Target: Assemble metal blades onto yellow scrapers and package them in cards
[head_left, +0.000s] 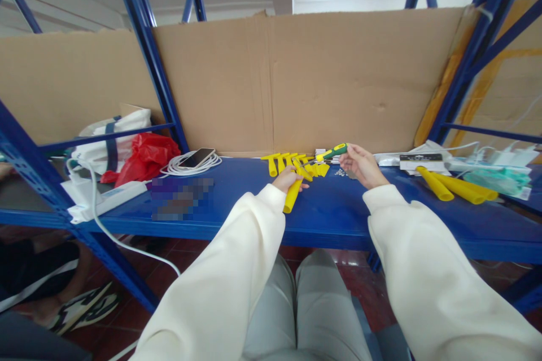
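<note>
My left hand [289, 179] is closed around a yellow plastic part [291, 197] with a tube-like handle, held just above the blue shelf. My right hand [359, 163] grips the end of a screwdriver [334, 152] with a green and yellow handle. The screwdriver's shaft points left and down to the upper end of the yellow part; whether the tip touches it, I cannot tell. Behind my left hand lies a row of similar yellow parts [273, 166]. Small metal pieces [340, 172], perhaps screws, are scattered beside my right hand's fingers.
On the left are a phone [197, 158] on a coiled white cable [173, 166], a red plastic bag [148, 155] and a white power strip [108, 200]. At right lie yellow tubes [461, 187] and a green-tinted plastic packet [499, 179]. Cardboard [339, 79] closes off the back.
</note>
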